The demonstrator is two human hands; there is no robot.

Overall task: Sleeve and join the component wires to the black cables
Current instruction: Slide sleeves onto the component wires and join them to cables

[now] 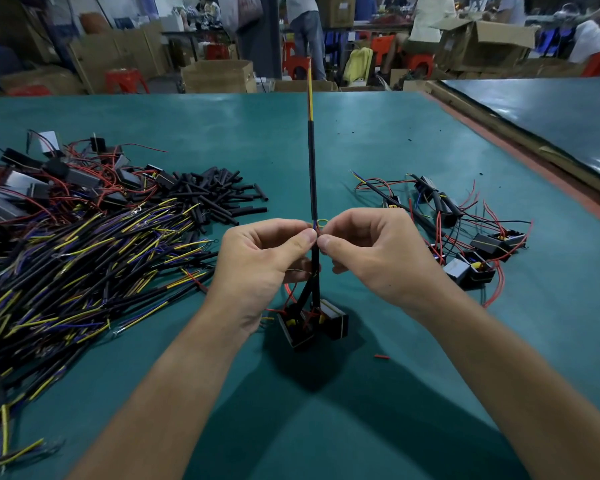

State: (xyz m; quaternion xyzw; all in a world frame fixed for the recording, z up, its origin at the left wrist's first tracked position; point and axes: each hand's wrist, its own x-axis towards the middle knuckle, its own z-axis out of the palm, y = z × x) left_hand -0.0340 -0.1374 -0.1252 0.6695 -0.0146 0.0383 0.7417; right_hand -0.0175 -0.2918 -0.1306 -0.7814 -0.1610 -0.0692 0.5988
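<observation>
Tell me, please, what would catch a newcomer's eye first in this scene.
A black cable stands upright at centre, pinched at its lower end by the left hand and right hand, with a boxy component below them over the green table. A big tangle of cables fills the left side; wired components lie at right.

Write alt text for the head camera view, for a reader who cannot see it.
The left hand and right hand pinch thin coloured wires at an upright black cable, black box-shaped components below. On the green table, a heap of black cables lies left, wired components right.
</observation>
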